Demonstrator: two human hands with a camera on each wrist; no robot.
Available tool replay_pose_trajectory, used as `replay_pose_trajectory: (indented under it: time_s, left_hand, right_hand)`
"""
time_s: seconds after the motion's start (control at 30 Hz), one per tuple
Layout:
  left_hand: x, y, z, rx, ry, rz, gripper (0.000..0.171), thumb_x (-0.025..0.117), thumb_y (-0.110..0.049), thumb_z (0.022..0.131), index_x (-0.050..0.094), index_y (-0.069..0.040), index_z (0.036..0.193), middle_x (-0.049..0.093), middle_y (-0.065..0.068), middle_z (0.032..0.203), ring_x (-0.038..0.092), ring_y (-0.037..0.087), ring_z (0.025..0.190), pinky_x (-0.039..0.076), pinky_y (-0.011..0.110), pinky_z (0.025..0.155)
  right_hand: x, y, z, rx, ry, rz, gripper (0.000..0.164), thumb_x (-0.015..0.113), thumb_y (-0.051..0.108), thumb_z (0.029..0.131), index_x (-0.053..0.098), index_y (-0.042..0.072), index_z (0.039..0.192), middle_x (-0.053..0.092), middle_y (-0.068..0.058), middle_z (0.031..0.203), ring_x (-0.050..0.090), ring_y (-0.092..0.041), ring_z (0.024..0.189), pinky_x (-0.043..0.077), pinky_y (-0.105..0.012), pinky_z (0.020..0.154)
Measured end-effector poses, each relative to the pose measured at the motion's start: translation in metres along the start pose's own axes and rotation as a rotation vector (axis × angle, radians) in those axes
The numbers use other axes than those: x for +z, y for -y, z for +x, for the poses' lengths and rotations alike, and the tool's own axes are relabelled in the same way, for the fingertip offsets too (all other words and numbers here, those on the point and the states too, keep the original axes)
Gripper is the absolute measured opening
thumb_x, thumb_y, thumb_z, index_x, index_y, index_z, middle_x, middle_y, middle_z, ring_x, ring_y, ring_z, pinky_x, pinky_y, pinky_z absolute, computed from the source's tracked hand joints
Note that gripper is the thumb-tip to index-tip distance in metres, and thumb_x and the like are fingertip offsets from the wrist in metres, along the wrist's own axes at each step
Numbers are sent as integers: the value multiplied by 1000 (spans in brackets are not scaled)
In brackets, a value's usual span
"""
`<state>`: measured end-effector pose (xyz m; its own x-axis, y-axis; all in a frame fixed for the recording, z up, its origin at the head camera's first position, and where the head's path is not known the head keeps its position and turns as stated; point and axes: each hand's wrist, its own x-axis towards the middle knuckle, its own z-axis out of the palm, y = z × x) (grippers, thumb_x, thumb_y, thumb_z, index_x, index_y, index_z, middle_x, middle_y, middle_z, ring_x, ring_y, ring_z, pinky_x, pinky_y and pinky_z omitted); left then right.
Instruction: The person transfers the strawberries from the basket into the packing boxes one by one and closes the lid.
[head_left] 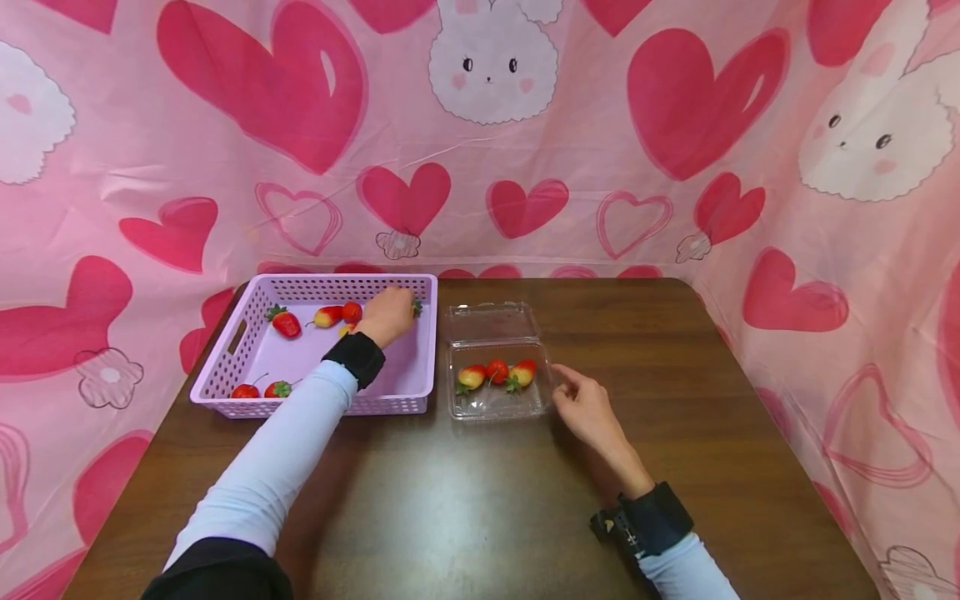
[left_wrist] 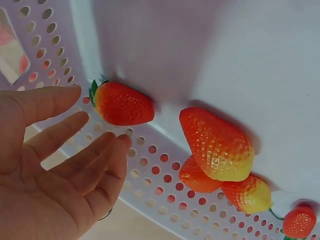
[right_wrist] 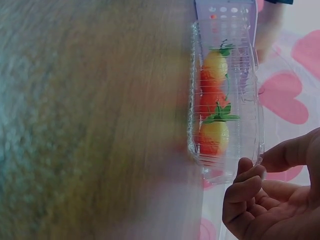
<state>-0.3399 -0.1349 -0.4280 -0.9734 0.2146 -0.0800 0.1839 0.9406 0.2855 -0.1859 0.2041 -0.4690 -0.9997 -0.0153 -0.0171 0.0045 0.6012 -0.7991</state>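
My left hand (head_left: 388, 315) is over the back right of the lilac basket (head_left: 431, 350). In the left wrist view its fingers are loosely bent, with the fingertips right beside a red strawberry (left_wrist: 124, 104) with green leaves. A larger red-yellow strawberry (left_wrist: 217, 145) lies against smaller fruits nearby. At the box's right side, my right hand (head_left: 592, 412) pinches the rim of a clear plastic box (right_wrist: 250, 107) between thumb and finger. Inside the box sit two red-yellow strawberries (head_left: 521, 375) and a small red fruit (head_left: 497, 371) in a row.
The box's hinged lid (head_left: 491, 323) lies folded back behind it. More fruits are in the basket: a strawberry (head_left: 286, 323) at the left and small red ones (head_left: 245, 391) in front. A brown table (head_left: 465, 500) holds everything, with a pink heart-print cloth (head_left: 465, 142) behind.
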Motion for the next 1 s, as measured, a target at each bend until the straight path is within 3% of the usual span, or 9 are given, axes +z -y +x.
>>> replay_pose_trajectory:
  time_s: [0.23, 0.4, 0.83, 1.0]
  left_hand:
    - [3, 3, 1, 34, 10, 32, 19, 63, -6, 96, 70, 6, 110, 70, 29, 114, 67, 44, 103, 54, 57, 94]
    - [4, 3, 1, 23, 17, 22, 17, 63, -6, 94, 70, 5, 106, 70, 29, 114, 67, 44, 103, 54, 56, 94]
    - [4, -2, 1, -13, 52, -11, 24, 67, -5, 94, 68, 6, 115, 69, 28, 113, 65, 42, 98, 56, 56, 92]
    - [4, -3, -1, -7, 51, 2, 26, 67, -6, 94, 67, 6, 117, 68, 28, 116, 65, 43, 103, 54, 57, 95]
  right_hand:
    - [0, 1, 1, 7, -2, 0, 48, 55, 5, 96, 62, 3, 143, 59, -7, 86, 49, -18, 65, 39, -29, 56]
    - [0, 0, 1, 15, 4, 0, 48, 55, 5, 96, 62, 4, 144, 59, -7, 87, 50, -19, 65, 41, -29, 58]
    - [-1, -1, 2, -6, -1, -17, 47, 56, 6, 96, 62, 4, 143, 60, -7, 87, 50, -18, 64, 40, -29, 57]
    - [-1, 0, 1, -13, -4, -13, 47, 56, 5, 96, 62, 3, 143, 60, -7, 87, 49, -18, 64, 40, -30, 57]
